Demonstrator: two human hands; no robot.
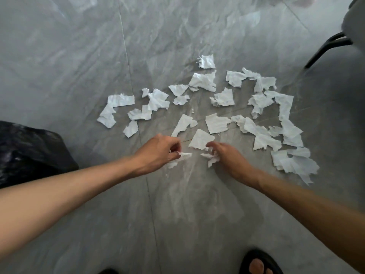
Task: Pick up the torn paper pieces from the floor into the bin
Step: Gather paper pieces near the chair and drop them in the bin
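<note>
Now the left hand and right hand each pinch torn paper pieces, the rest scattered just beyond.

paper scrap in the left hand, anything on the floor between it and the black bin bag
Nothing visible: only bare floor lies between the scrap pinched by the left hand and the black bin bag.

- My left forearm reaches forward, angled to the right.
- My left hand is curled, thumb and fingertips pinching a paper scrap.
- My right forearm reaches forward, angled to the left.
- My right hand is knuckles up, fingers curled round a second scrap.
- Both hands are near each other, not touching.
</note>
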